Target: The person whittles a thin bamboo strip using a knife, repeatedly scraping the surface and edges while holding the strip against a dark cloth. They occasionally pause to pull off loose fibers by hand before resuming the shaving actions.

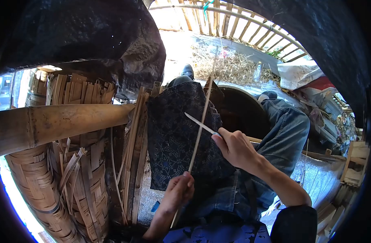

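A long thin bamboo strip (pixel 199 135) runs slantwise over a dark patterned cloth (pixel 169 137) laid on my lap. My left hand (pixel 179 190) is closed around the strip near its lower end. In my right hand (pixel 237 148) I hold a knife (pixel 200 123) by its handle, which my fingers mostly hide. The blade points up and left and crosses the strip at its middle, above my left hand. From this view I cannot tell whether blade and strip touch.
A thick bamboo pole (pixel 64 123) juts in from the left, over woven bamboo baskets (pixel 43 190). Upright bamboo slats (pixel 135 162) stand left of the cloth. A dark round container (pixel 242 109) lies beyond it. Farther off are shavings (pixel 230 67), a bottle (pixel 257 71) and a slatted fence (pixel 242 24).
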